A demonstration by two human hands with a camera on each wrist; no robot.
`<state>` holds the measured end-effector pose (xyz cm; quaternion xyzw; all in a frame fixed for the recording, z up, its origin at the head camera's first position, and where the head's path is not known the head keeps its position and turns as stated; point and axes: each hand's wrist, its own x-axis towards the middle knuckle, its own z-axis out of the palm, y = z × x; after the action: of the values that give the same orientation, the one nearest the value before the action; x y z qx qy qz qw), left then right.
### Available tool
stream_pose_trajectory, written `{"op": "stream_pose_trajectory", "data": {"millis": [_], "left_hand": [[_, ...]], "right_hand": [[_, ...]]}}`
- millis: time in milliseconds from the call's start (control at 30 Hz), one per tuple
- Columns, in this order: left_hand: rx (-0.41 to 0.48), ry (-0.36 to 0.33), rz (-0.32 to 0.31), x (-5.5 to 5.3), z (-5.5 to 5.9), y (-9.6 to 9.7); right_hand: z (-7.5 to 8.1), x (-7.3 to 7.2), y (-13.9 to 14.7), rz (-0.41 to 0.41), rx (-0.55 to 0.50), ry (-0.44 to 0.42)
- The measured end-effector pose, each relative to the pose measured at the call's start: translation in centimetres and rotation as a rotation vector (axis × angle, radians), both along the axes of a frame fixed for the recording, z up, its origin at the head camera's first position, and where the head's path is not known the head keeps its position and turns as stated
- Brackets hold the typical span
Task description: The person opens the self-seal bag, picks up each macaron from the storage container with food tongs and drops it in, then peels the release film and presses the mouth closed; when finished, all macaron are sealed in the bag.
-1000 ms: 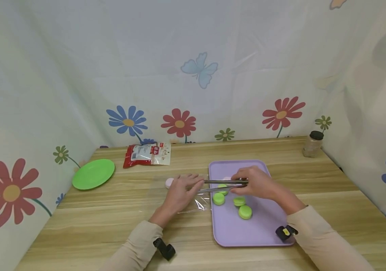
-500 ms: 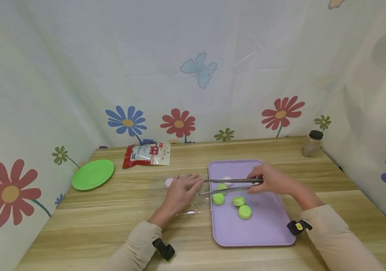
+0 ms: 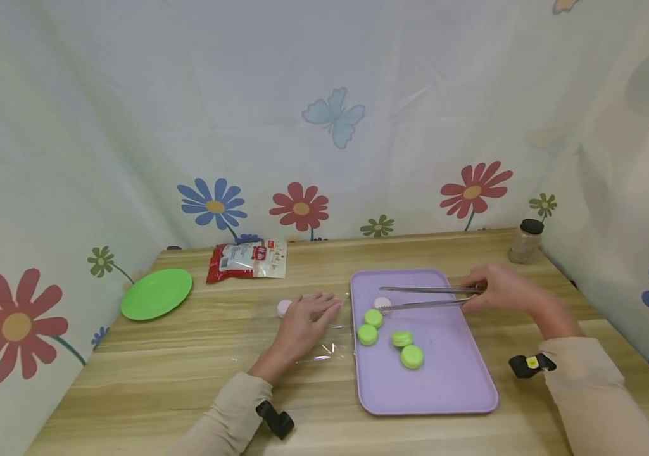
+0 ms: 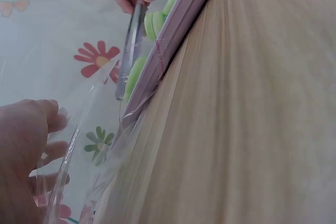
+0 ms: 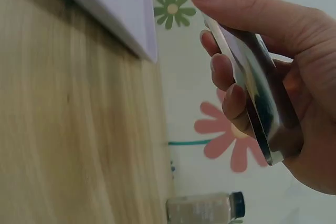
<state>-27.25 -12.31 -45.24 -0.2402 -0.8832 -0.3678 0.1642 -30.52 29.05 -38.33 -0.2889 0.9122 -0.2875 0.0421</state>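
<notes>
My right hand grips metal tongs by their rear end, above the far part of the purple tray. The tongs' arms are spread apart, with the nearer tip beside a pale pink macaron. Several green macarons lie on the tray. In the right wrist view, thumb and fingers wrap round the tongs. My left hand rests at a clear plastic bag, fingers spread against its film. Another pale pink macaron shows just left of that hand, apparently in the bag.
A green plate lies on the wooden table at the left. Behind the bag is a red and white packet. At the far right stands a jar with a black lid. Flowered cloth walls enclose the table.
My right hand has moved right, drawing the tongs out from beside the left hand to over the tray. The tongs' arms have spread wider. The left hand has stayed in place.
</notes>
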Motion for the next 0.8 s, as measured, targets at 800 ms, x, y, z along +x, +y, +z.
{"op": "stream_pose_trajectory", "data": {"millis": [800], "left_hand": [[-0.006, -0.025, 0.01, -0.1, -0.2, 0.0]], "right_hand": [[-1.9, -1.1, 1.1, 0.034, -0.032, -0.054]]}}
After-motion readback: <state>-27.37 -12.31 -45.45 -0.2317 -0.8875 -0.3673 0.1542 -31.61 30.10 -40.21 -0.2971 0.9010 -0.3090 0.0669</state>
